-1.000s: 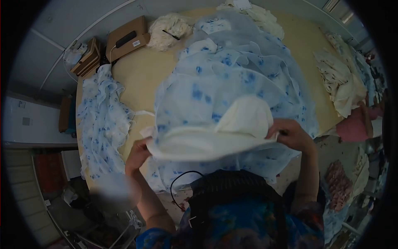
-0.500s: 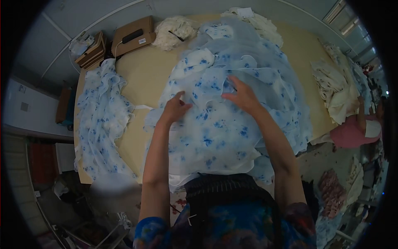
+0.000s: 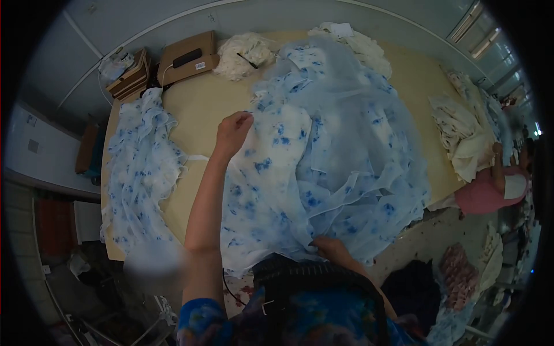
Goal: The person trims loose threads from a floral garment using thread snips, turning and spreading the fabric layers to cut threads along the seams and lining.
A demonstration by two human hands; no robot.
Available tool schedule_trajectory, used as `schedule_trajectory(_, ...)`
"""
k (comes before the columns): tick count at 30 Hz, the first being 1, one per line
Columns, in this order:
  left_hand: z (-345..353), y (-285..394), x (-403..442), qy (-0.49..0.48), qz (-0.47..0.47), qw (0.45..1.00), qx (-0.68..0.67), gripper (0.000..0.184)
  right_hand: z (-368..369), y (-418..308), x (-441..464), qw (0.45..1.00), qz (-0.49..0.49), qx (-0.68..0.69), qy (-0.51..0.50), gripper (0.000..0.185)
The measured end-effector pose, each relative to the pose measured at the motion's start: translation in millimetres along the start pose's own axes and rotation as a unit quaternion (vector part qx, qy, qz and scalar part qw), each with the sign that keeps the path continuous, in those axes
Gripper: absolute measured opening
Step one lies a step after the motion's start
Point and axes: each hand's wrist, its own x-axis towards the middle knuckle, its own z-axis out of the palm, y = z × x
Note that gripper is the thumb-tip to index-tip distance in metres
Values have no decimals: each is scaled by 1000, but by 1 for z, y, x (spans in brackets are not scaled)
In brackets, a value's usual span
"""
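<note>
A sheer pale-blue dress [image 3: 346, 144] with blue flower prints lies spread in ruffled layers over the table in front of me. My left hand [image 3: 234, 132] is closed at its left edge, fingertips pinched together on the fabric there. Down at the near edge, close to my waist, my right hand [image 3: 332, 249] grips the hem with its fingers partly hidden by the folds. A smooth printed panel [image 3: 271, 155] stretches between the two hands, and looser tulle is bunched to its right.
Another floral ruffled piece [image 3: 141, 167] lies on the table's left side. Behind are a cardboard box [image 3: 187, 57] with a black device on it, a cream fabric heap [image 3: 245, 55] and more cream cloth [image 3: 363, 52]. At right, a person in pink [image 3: 485, 193] is beside cream garments [image 3: 459, 130].
My right hand has come down from mid-dress to the near hem and closed on it. My left hand has moved up and slightly left, closing. The layers have shifted, with tulle now turned rightward.
</note>
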Motion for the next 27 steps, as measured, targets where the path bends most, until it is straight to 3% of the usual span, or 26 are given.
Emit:
schedule_trajectory(3,51,-14,45,45,148,982,108,36,1,-5,-14,999,33,-18,0,29)
schedule_trajectory(6,87,-7,58,-41,49,990,128,31,8,-12,-34,997,60,-30,24,28)
schedule_trajectory(9,90,10,71,-306,4,940,149,25,-3,-35,-53,991,108,-18,79,22)
schedule_trajectory(11,89,38,25,-151,283,938,130,19,-23,-48,-65,977,156,-31,142,17)
schedule_trajectory(13,82,72,-24,-76,442,885,123,20,-50,-51,-80,955,182,-67,227,13)
schedule_trajectory(15,68,92,-64,-56,497,853,151,25,-82,-72,-62,936,162,-87,301,15)
schedule_trajectory(18,51,109,-104,-57,524,838,139,30,-126,-123,-5,943,68,-95,312,22)
schedule_trajectory(22,22,126,-145,-63,493,853,157,32,-129,-162,86,980,-77,-75,170,33)
schedule_trajectory(25,2,132,-176,-59,432,883,172,29,-100,-120,104,967,-145,-198,73,33)
schedule_trajectory(27,-7,132,-199,-83,358,915,165,24,-87,-115,91,973,-144,-171,51,28)
